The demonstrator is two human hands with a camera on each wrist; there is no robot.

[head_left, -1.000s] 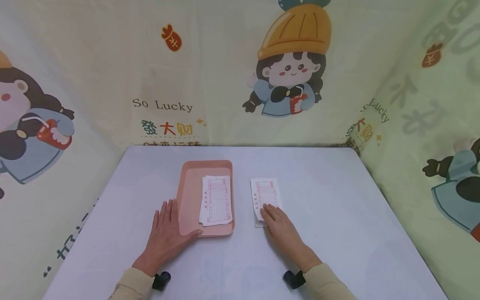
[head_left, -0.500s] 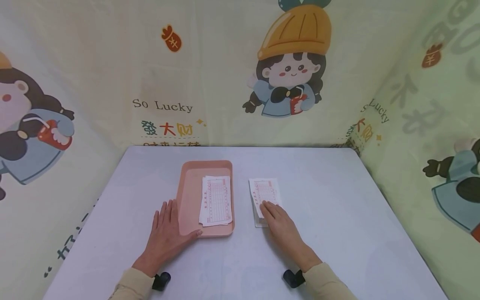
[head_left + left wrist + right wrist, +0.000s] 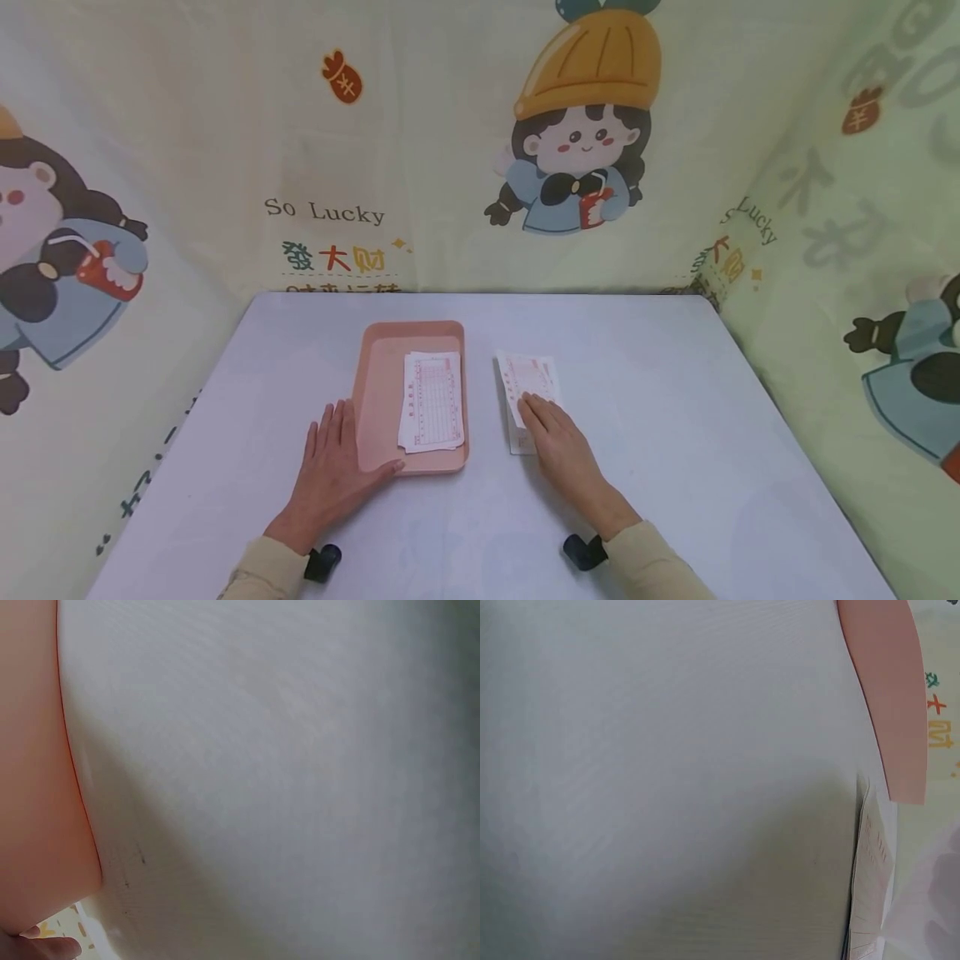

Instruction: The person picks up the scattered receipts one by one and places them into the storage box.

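A pink tray [image 3: 381,400] lies left of the table's middle, with a few white slips printed in red [image 3: 432,400] on its right half. My left hand [image 3: 332,467] rests with straight fingers at the tray's near left corner, the thumb along its near edge. To the right of the tray is a pad of similar printed slips [image 3: 522,442]. The fingers of my right hand [image 3: 562,454] lie fairly straight on the pad's top slip [image 3: 527,377], which sits askew over the sheets below. The right thumb is hidden. The right wrist view shows the pad's edge [image 3: 866,885] with the upper sheet slightly lifted.
A white tabletop [image 3: 645,400] surrounds the tray and pad. Printed cartoon cloth [image 3: 442,167] hangs behind the table and at both sides. Each wrist carries a small black camera [image 3: 322,563].
Under the right fingers, the top slip has slid a little away and to the left, baring more of the pad's near end. The left hand and tray have stayed put.
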